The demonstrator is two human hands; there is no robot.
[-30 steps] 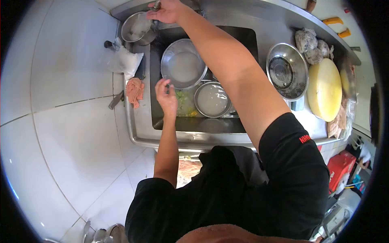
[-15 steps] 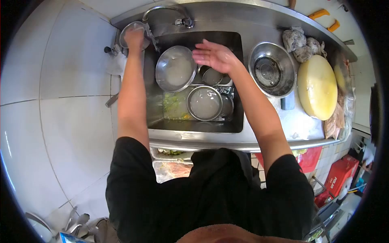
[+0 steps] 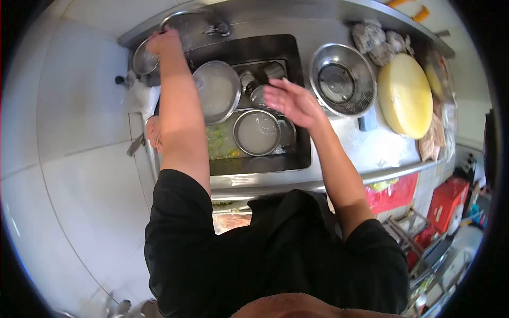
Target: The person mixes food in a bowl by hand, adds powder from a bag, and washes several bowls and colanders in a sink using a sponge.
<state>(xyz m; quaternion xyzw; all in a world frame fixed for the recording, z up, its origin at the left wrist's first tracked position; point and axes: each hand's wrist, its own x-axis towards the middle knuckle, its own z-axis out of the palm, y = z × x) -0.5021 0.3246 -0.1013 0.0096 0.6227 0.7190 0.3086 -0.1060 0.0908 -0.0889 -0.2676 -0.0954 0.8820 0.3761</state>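
Note:
My left hand (image 3: 164, 41) reaches to the back left corner of the sink, right by the end of the curved faucet (image 3: 185, 12) and over the rim of a small bowl (image 3: 144, 59). Blur hides whether its fingers grip anything. My right hand (image 3: 292, 103) hovers palm up over the right part of the sink (image 3: 305, 122), fingers stretched and holding nothing. Below the hands, a wide metal bowl (image 3: 214, 93) and a smaller round metal bowl (image 3: 257, 133) both contain cloudy liquid. Several metal cups (image 3: 273, 70) stand behind the smaller bowl.
On the counter to the right are a metal colander (image 3: 342, 79), a large yellow block (image 3: 405, 100) and plastic-wrapped bundles (image 3: 371, 40). Green scraps (image 3: 217, 142) lie at the sink's bottom left. Left of the sink, a handle (image 3: 135, 145) sticks out beside the tiled wall.
My left hand has moved from over the small bowl toward the faucet's end. My right hand has shifted lower and rightward relative to the sink. The whole view has swung slightly.

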